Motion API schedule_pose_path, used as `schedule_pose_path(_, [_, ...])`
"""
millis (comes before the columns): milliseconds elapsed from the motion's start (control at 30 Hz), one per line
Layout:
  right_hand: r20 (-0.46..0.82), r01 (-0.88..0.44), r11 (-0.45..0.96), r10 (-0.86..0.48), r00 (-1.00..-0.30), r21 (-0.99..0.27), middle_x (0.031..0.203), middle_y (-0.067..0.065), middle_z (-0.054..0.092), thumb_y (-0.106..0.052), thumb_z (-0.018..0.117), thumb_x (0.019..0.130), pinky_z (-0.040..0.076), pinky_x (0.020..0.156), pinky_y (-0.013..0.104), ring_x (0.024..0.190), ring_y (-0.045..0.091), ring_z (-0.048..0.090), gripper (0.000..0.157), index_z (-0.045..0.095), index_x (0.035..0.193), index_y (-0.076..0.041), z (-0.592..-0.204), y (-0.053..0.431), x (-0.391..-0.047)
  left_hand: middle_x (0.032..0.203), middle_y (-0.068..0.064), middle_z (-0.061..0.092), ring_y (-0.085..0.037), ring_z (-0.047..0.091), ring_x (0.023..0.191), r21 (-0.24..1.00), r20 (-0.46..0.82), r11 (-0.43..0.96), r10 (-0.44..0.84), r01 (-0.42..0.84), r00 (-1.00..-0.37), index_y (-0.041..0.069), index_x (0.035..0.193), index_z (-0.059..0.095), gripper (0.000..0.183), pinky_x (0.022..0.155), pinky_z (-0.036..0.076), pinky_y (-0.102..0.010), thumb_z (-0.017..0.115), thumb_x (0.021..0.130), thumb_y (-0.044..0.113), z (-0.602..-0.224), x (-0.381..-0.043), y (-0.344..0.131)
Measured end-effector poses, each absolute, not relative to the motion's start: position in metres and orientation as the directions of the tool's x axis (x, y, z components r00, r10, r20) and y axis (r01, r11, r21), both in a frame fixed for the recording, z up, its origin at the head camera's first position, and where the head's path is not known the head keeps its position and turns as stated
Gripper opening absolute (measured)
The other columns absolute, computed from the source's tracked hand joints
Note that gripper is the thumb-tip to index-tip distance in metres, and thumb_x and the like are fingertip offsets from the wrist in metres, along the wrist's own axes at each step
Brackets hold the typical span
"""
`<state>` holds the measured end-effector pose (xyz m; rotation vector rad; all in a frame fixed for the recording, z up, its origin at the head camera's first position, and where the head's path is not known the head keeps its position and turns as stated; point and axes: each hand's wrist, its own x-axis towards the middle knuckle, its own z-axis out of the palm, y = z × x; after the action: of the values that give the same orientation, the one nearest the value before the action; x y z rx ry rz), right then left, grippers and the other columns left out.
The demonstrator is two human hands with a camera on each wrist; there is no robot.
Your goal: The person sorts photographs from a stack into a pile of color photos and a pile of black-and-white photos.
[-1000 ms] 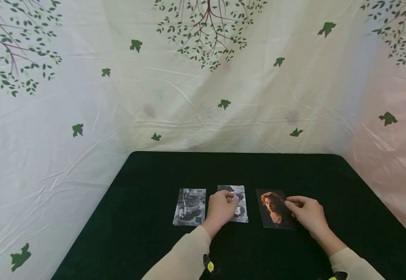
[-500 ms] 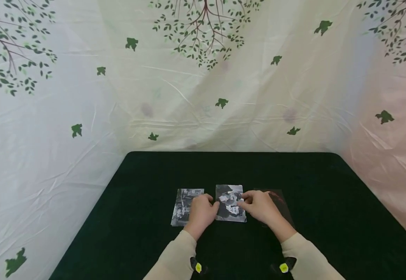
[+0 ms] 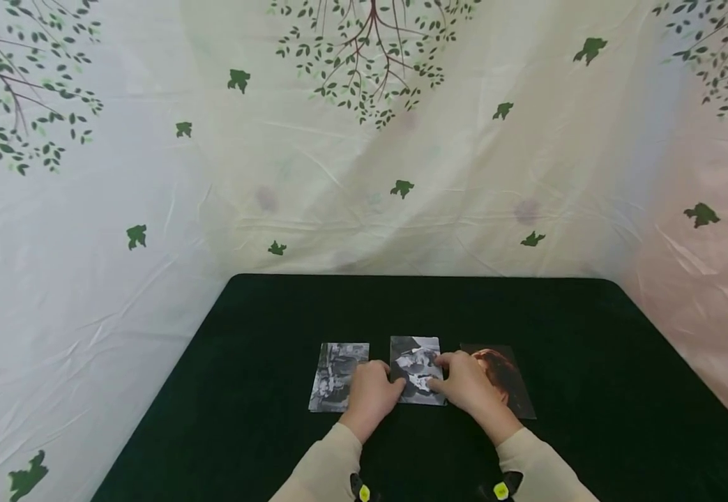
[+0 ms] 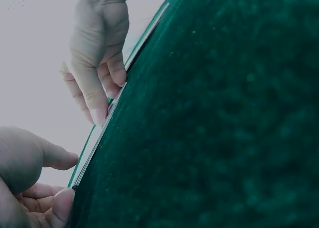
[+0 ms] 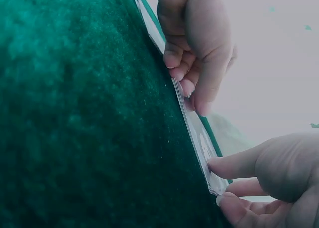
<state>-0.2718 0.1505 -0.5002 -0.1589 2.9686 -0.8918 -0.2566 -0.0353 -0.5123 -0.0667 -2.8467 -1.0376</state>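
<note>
The middle stack of photo cards (image 3: 415, 366), black-and-white on top, lies flat between both hands. At its left edge, my left hand (image 3: 373, 394) holds it with thumb and curled fingers. My right hand (image 3: 472, 383) pinches the opposite edge, thumb on the picture. The right wrist view shows thin layers along the side of the stack (image 5: 192, 126), with the right hand (image 5: 286, 180) lower right and the left hand (image 5: 199, 36) above. In the left wrist view, the left hand (image 4: 27, 175) is lower left and the right hand (image 4: 97, 44) above.
Another black-and-white photo card (image 3: 332, 380) lies left, partly behind the left hand. A dark photo card with a portrait (image 3: 516, 390) lies right, partly covered by the right hand. The dark green tabletop (image 3: 276, 307) meets a pale leaf-patterned cloth (image 3: 339, 160).
My right hand has left the portrait card and moved left to the middle stack's right edge. My left hand has shifted from on top of that stack to its left edge.
</note>
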Motion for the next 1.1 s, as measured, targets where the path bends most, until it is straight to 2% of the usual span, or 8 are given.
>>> schedule_pose_path(267, [0.003, -0.103, 0.828, -0.121, -0.993, -0.551, 0.109, 0.014, 0.063, -0.023, 0.079, 0.079, 0.046, 0.086, 0.050, 0.103, 0.030, 0.057, 0.039, 0.069, 0.112, -0.005, -0.5004, 0.1495, -0.2698, 0.088, -0.010, 0.068, -0.014, 0.058, 0.070, 0.651, 0.099, 0.758, -0.017, 0.051, -0.995, -0.001, 0.097, 0.070, 0.033, 0.063, 0.049, -0.034, 0.077, 0.081, 0.027, -0.5125, -0.2539, -0.0336])
schedule_pose_path(500, [0.002, -0.112, 0.824, -0.133, -0.991, -0.556, 0.110, 0.015, 0.061, -0.021, 0.079, 0.079, 0.044, 0.089, 0.052, 0.106, 0.030, 0.056, 0.040, 0.069, 0.113, -0.003, -0.5000, 0.1497, -0.2706, 0.096, -0.012, 0.068, -0.021, 0.062, 0.085, 0.634, 0.104, 0.772, -0.028, 0.045, -0.994, 0.000, 0.100, 0.068, 0.038, 0.072, 0.051, -0.039, 0.080, 0.079, 0.029, -0.5131, -0.2535, -0.0314])
schedule_pose_path(733, [-0.010, -0.100, 0.822, -0.127, -0.992, -0.560, 0.110, 0.014, 0.060, -0.022, 0.079, 0.079, 0.045, 0.087, 0.050, 0.103, 0.028, 0.055, 0.041, 0.069, 0.114, -0.003, -0.5003, 0.1504, -0.2707, 0.097, -0.012, 0.067, -0.024, 0.062, 0.091, 0.639, 0.079, 0.769, -0.033, 0.026, -0.996, 0.000, 0.102, 0.068, 0.038, 0.076, 0.052, -0.042, 0.080, 0.078, 0.027, -0.5132, -0.2522, -0.0295])
schedule_pose_path(1100, [0.003, -0.101, 0.807, -0.122, -0.993, -0.581, 0.112, 0.013, 0.060, -0.022, 0.077, 0.081, 0.045, 0.079, 0.043, 0.095, 0.023, 0.054, 0.037, 0.071, 0.112, -0.004, -0.5040, 0.1525, -0.2718, 0.097, -0.014, 0.067, -0.027, 0.063, 0.093, 0.660, 0.099, 0.751, -0.048, 0.029, -0.994, -0.003, 0.101, 0.068, 0.037, 0.076, 0.052, -0.042, 0.081, 0.078, 0.022, -0.5101, -0.2466, -0.0254])
